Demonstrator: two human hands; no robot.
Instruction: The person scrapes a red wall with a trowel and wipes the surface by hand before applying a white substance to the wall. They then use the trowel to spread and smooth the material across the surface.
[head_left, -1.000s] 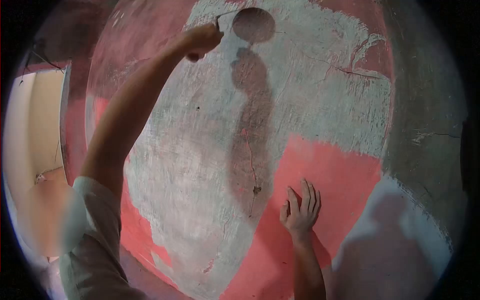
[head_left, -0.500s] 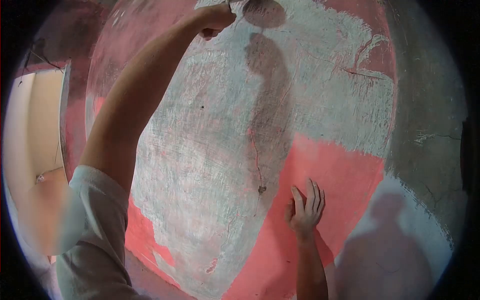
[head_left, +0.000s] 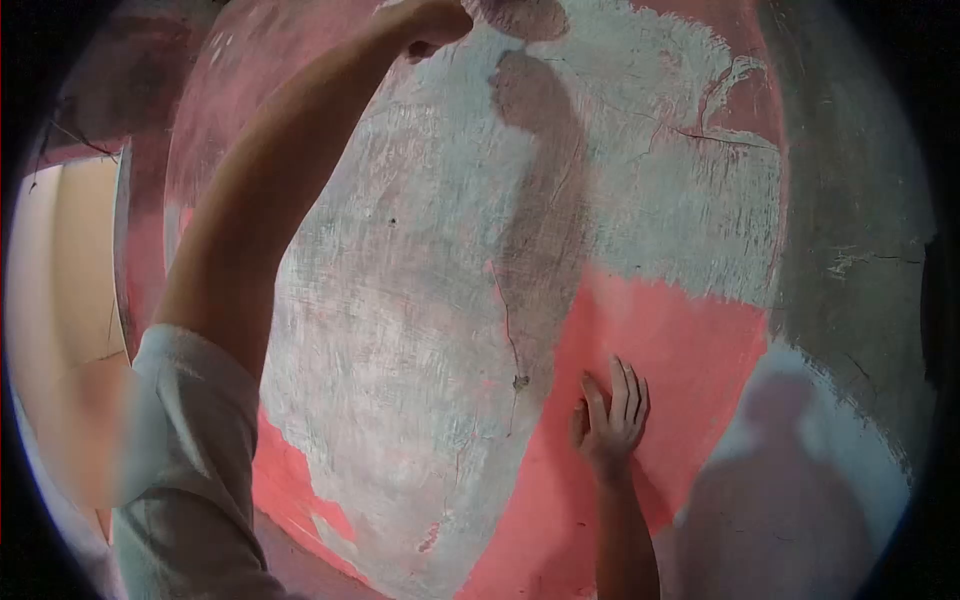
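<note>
My left hand (head_left: pixel 435 25) is raised at the top edge of the view, against the upper part of the wall. Its fingers are curled closed, and the top of the hand is cut off by the frame, so what it grips cannot be made out. A worn, pale grey-green scraped patch (head_left: pixel 400 300) covers much of the wall below that arm. Lower right, my right hand (head_left: pixel 610 420) lies with fingers stretched upward against a smooth bright pink painted area (head_left: pixel 680 350), holding nothing.
Thin cracks (head_left: pixel 510 330) and a small hole mark the scraped surface. Darker pink paint (head_left: pixel 270 50) borders it above. To the right are a grey wall section (head_left: pixel 850 200) and a whitish area with a person's shadow (head_left: pixel 780 500). A pale opening (head_left: pixel 85 250) stands at left.
My left hand has moved slightly up, partly out of the frame, and its shadow rose with it. The view shifted a little. My right hand stayed in place.
</note>
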